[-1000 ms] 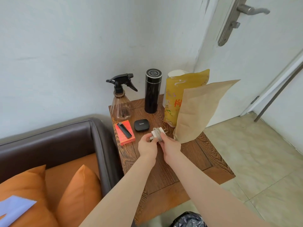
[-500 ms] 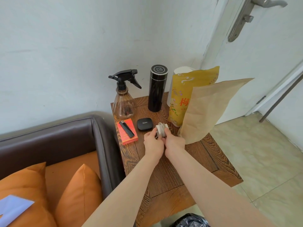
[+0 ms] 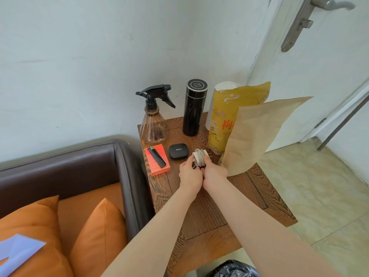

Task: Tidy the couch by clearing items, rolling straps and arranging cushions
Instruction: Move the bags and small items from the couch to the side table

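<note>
Together the left hand (image 3: 190, 173) and right hand (image 3: 213, 172) grip the white cable-wrapped charger plug (image 3: 199, 157) just above the brown wooden desk (image 3: 203, 212), probably to keep its coils tight.

White charger (image 3: 200, 158) wound in its own cable, prongs up-right, low over the wooden side table (image 3: 209, 212).

The wooden bench (image 3: 257, 188) carries a spray bottle (image 3: 152, 124), flask (image 3: 193, 108), red box (image 3: 157, 160), black case (image 3: 178, 150) and two pouches along its far edge.
</note>
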